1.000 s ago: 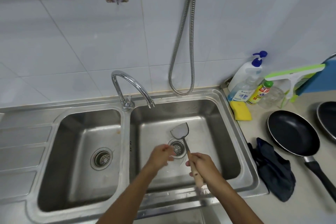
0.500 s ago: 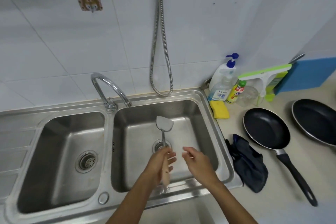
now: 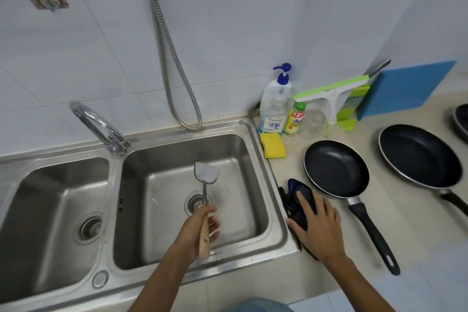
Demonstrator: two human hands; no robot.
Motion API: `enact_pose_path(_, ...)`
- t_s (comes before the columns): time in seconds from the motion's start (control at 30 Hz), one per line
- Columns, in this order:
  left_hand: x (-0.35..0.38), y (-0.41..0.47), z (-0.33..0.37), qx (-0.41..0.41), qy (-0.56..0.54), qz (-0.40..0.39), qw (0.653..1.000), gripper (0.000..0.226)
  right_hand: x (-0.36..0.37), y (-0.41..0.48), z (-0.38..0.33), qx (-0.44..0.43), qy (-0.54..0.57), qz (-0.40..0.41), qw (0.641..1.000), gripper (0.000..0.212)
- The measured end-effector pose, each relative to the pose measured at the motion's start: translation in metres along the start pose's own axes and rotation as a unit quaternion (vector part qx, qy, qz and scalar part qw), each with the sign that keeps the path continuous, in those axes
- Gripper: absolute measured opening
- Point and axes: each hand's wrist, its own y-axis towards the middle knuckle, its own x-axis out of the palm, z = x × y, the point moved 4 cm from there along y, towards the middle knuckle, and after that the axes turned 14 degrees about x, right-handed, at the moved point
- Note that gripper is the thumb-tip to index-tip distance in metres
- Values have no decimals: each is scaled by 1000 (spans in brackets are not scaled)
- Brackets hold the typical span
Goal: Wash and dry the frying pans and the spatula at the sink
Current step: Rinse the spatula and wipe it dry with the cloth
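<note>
Left hand (image 3: pixel 193 232) is closed around the pale wooden handle of the spatula (image 3: pixel 205 185), thumb along the top. It holds the spatula over the right basin of the brushed-steel sink (image 3: pixel 255 167). A thin metal shaft runs away from the knuckles to a flat, shield-shaped blade, which sits just beyond the round perforated drain (image 3: pixel 196 204).

Right hand (image 3: pixel 317 225) lies with fingers spread and nearly straight on a crumpled dark blue cloth (image 3: pixel 300 192), on the beige counter (image 3: pixel 417 248) just off the sink's right rim. Just past those fingertips sits a round black non-stick frying pan (image 3: pixel 336 168); its silver collar and long black handle run back alongside the wrist. Farther to that hand's right rests a second pan (image 3: pixel 420 157), also black inside with a metal rim.

Beyond the cloth are a yellow sponge (image 3: pixel 273 145), a clear pump bottle (image 3: pixel 274 109) with a blue top, and a green-and-white squeegee (image 3: pixel 331 91) by the white tiled wall. Behind the left hand a chrome tap (image 3: pixel 98 124) arches, and a ribbed metal hose (image 3: pixel 172 58) loops down the tiles.
</note>
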Motion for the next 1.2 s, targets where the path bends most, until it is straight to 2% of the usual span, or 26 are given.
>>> enact_pose_path(0.13,2,2,1,15,20,8,1000,22,14,4,5,-6,16,-22,1000,76)
enact_pose_path(0.23,10,-1,4,24,29,-30,999,29,19,5,9,-10,69,-20,997,66)
enact_pose_path(0.33,18,-7,0,15,-11,-62,998,27,24,9,14,-21,100,1,995,55)
enact_pose_path(0.4,16,-7,-2,14,-25,-31,999,23,27,10,16,-30,119,16,992,42)
enact_pose_path(0.47,11,-6,-2,34,-14,7,999,22,28,10,16,-43,149,19,988,49)
enact_pose_path(0.53,10,-4,0,41,-49,15,998,23,20,9,14,-41,200,4,979,55)
enact_pose_path(0.63,11,-8,4,39,-64,21,997,33,-11,11,-14,-41,330,-11,943,45)
enact_pose_path(0.73,13,-12,6,61,11,26,998,35,-44,-2,-84,-122,423,-82,894,42)
enact_pose_path(0.83,25,-20,6,87,77,2,993,35,-54,-20,-159,-250,408,-140,867,43)
enact_pose_path(0.9,29,-27,11,108,89,-11,990,36,-46,-23,-191,-289,395,-157,858,41)
enact_pose_path(0.97,26,-37,18,130,121,-28,984,37,-41,-15,-208,-292,396,-121,862,40)
enact_pose_path(1.07,19,-52,22,129,141,-60,980,39,-36,28,-213,-251,375,-5,892,39)
enact_pose_path(1.13,23,-60,16,114,104,-77,985,36,-31,67,-211,-229,344,42,910,39)
enact_pose_path(1.2,28,-61,17,116,56,-81,988,37,-26,93,-214,-258,295,80,917,39)
